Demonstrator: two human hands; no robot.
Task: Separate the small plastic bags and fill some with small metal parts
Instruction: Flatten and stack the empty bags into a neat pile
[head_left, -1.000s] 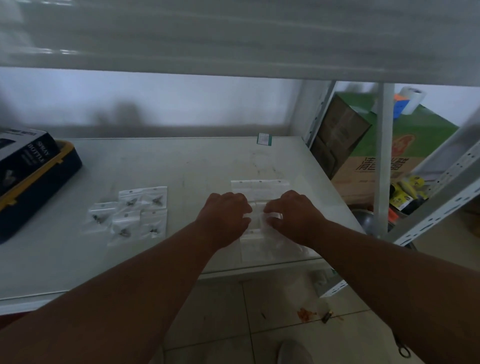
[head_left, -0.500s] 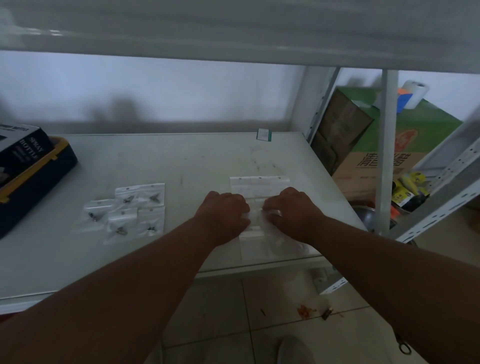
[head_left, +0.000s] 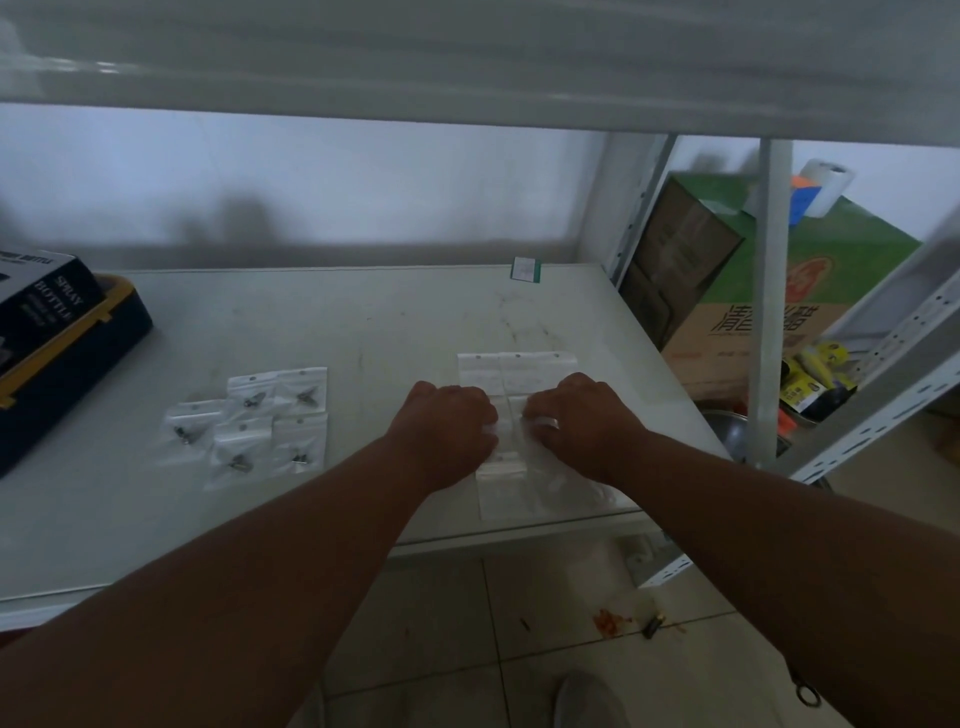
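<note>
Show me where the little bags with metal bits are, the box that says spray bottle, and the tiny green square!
filled bags (head_left: 249, 426): head view, middle of the cluster.
spray bottle box (head_left: 44, 296): head view, lettered side.
green square (head_left: 526, 269): head view, its centre.

Clear plastic bags (head_left: 517, 370); shelf (head_left: 363, 332) prob. matt.

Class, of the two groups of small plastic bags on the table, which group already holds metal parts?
The left group of bags: each shows a dark metal part inside. The bags under both hands look empty.
</note>
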